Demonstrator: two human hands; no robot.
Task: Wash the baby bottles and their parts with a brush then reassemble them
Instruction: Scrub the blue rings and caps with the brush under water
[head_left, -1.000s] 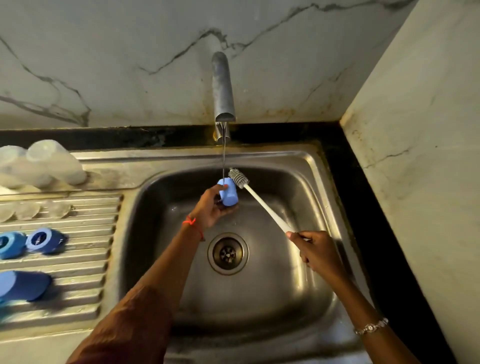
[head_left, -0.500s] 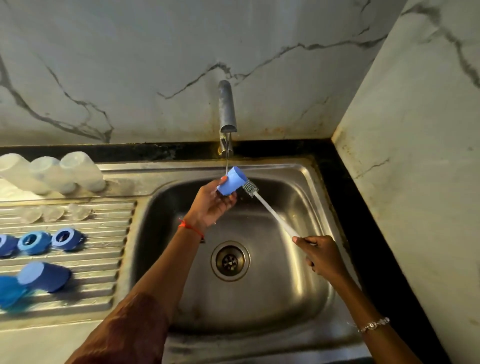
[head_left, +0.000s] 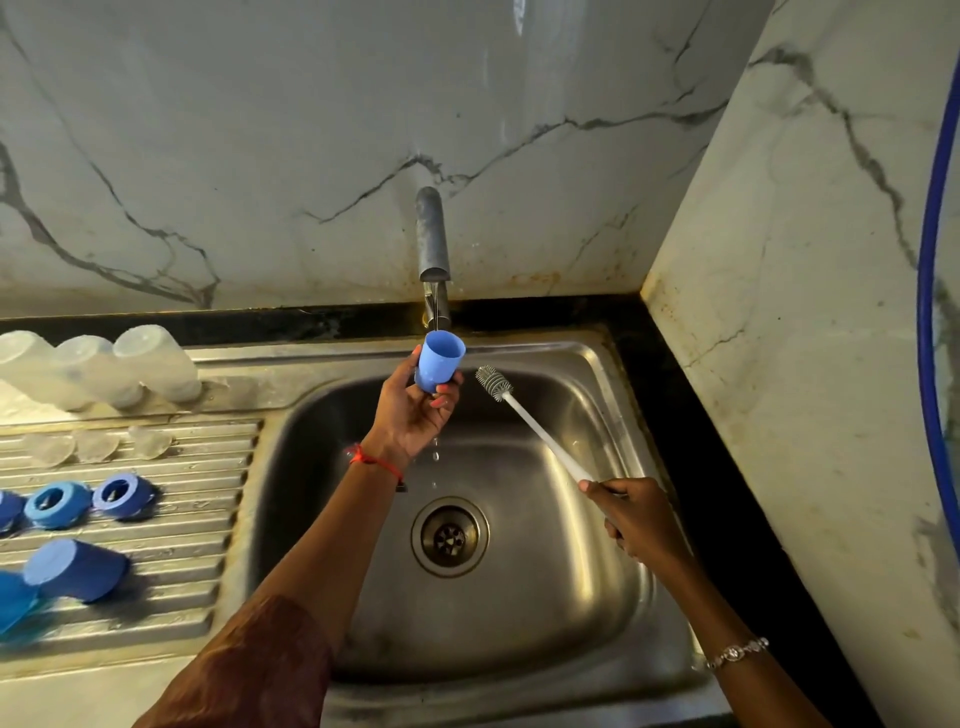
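Holding blue cap under tap w/ L hand, R hand clutching brush; I fear wet grip slips, cap drops into sink.

No readable text, brand, label or number. Nothing legible on blue cap under the tap or brush right of it.

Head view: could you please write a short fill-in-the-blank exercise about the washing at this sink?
1. The left hand holds a ____ cap, open end up, under the tap.
2. The brush in the right hand has a ____ handle.
3. ____ clear bottles lie left of the sink.
Missing words: blue; white; three.
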